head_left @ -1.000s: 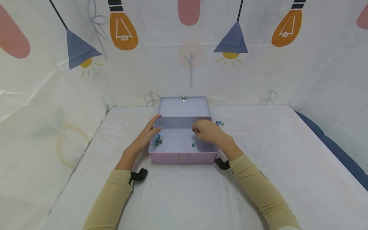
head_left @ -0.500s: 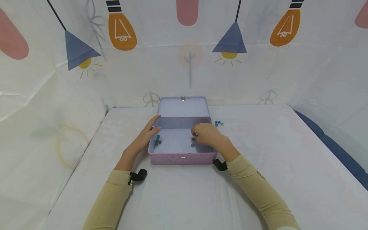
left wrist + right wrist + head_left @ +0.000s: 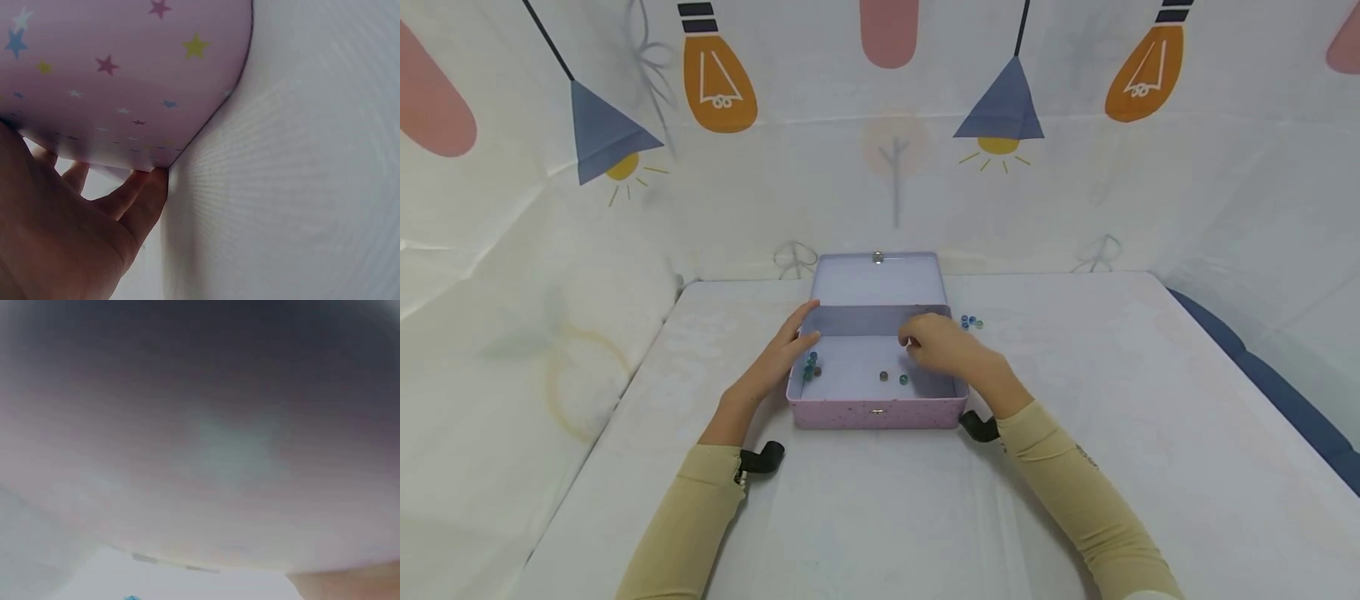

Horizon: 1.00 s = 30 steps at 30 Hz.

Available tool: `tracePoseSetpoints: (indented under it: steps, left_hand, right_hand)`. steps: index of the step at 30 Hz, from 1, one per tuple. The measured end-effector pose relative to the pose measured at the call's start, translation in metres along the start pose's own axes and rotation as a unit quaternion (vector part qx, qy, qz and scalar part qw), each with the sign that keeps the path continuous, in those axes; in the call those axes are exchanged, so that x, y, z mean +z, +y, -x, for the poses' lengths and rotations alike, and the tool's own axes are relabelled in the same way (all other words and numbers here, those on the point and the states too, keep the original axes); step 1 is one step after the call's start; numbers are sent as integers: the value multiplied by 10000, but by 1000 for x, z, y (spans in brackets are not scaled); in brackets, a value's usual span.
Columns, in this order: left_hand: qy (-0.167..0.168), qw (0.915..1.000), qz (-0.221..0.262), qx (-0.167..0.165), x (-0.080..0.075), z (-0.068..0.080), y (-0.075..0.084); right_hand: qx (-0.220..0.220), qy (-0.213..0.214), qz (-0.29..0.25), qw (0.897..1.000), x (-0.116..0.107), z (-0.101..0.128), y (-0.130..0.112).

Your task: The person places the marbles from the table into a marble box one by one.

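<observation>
A pink tin box (image 3: 835,414) with a pale lilac inside stands on the table, its lid (image 3: 880,279) raised at the back. My left hand (image 3: 771,358) holds the box's left wall, thumb over the rim, fingers along the star-printed outside (image 3: 131,75). My right hand (image 3: 943,343) is above the right part of the box with curled fingers; whether anything is inside them is hidden. On the box floor lie a brown marble (image 3: 883,376) and a green marble (image 3: 903,379). Several marbles (image 3: 808,367), mostly green and blue, line the left wall inside.
Several blue and clear marbles (image 3: 970,322) lie on the white-covered table (image 3: 880,508), just right of the box's back corner. A printed white curtain (image 3: 820,183) hangs behind. The right wrist view is filled by the blurred box wall (image 3: 237,456).
A brown marble has come out under my right hand and moved left across the box floor beside the green one. My right hand dipped, then rose a little. My left hand stayed put.
</observation>
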State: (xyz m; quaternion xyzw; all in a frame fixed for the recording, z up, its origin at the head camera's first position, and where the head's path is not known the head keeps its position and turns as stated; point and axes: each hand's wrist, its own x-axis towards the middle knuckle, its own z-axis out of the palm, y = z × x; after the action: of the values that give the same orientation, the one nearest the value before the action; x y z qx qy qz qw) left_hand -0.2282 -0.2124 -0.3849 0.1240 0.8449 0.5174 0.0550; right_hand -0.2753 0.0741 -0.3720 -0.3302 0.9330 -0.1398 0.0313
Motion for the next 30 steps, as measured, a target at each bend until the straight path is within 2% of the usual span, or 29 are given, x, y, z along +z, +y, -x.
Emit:
tracePoseSetpoints:
  steps: [9, 17, 23, 30]
  left_hand:
    - [18, 10000, 3, 8, 0, 1, 2]
    - [35, 9999, 96, 23, 0, 3, 0]
    - [4, 9999, 129, 113, 1, 1, -2]
    - [-24, 9998, 157, 117, 0, 0, -2]
  right_hand:
    - [30, 455, -175, 9988, -15, 3, 12]
    - [242, 691, -591, 9956, -30, 8, 25]
    - [292, 1123, -719, 9906, -40, 13, 47]
    - [661, 1363, -696, 9860, -46, 19, 75]
